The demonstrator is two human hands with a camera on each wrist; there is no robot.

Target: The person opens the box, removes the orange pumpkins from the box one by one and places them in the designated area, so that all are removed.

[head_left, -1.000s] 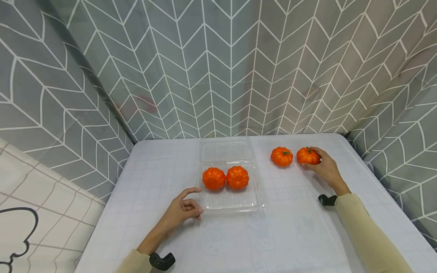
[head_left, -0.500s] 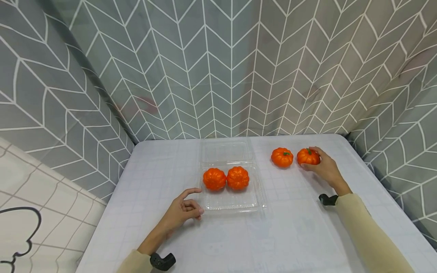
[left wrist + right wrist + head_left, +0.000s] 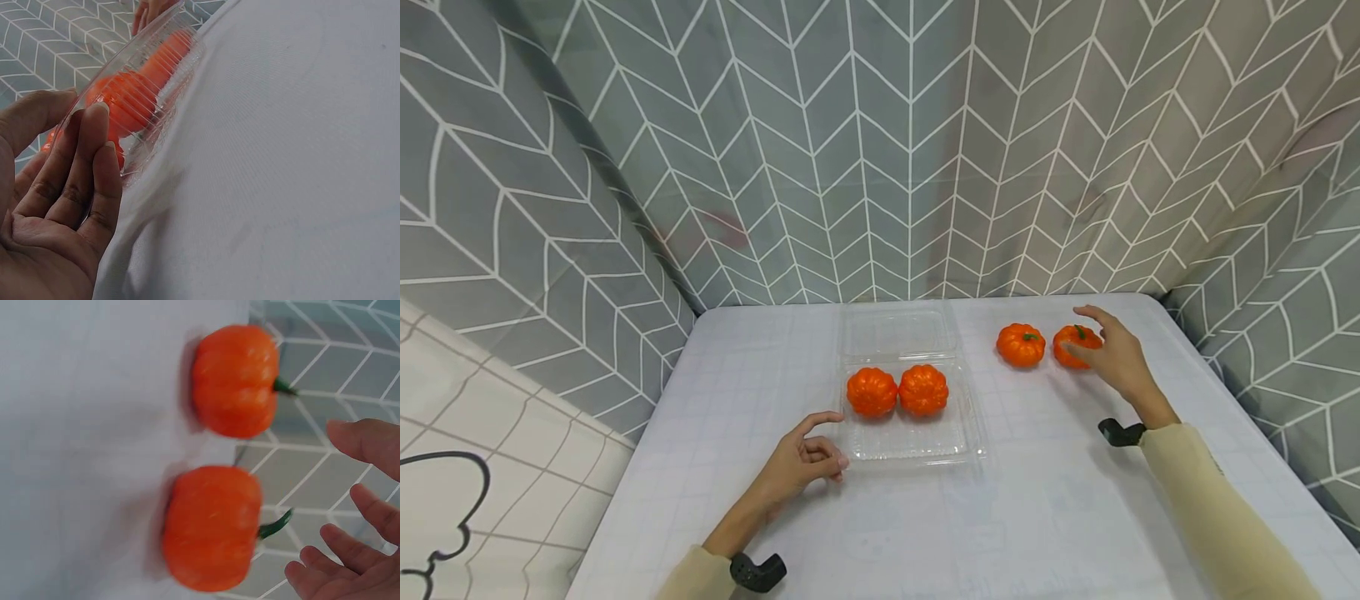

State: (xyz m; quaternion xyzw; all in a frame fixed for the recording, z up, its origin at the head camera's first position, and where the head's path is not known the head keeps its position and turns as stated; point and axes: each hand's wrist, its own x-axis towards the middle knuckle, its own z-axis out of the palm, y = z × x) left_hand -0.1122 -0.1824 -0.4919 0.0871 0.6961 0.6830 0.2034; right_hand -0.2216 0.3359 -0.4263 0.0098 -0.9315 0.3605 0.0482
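Note:
A clear plastic clamshell container (image 3: 917,442) lies with its lid raised back, holding two orange toy pumpkins (image 3: 871,392) (image 3: 923,390) side by side. My left hand (image 3: 797,458) holds its left rim; in the left wrist view, the fingertips (image 3: 97,115) meet the clear edge. Two more orange pumpkins with green stems stand to the right: one pumpkin (image 3: 1020,345) nearer the container, another pumpkin (image 3: 1067,340) under my right hand (image 3: 1116,354). That hand's fingers are spread, holding nothing. In the right wrist view, both pumpkins (image 3: 236,381) (image 3: 214,528) stand apart from the fingers.
A white cloth covers the table (image 3: 1000,517). Patterned grey curtains (image 3: 895,167) hang behind it and along its sides. The raised clear lid (image 3: 898,333) lies toward the table's back edge.
My right hand has let go of the far-right pumpkin, its fingers spreading and lifting slightly away. That pumpkin stays in place. The left hand has not visibly moved.

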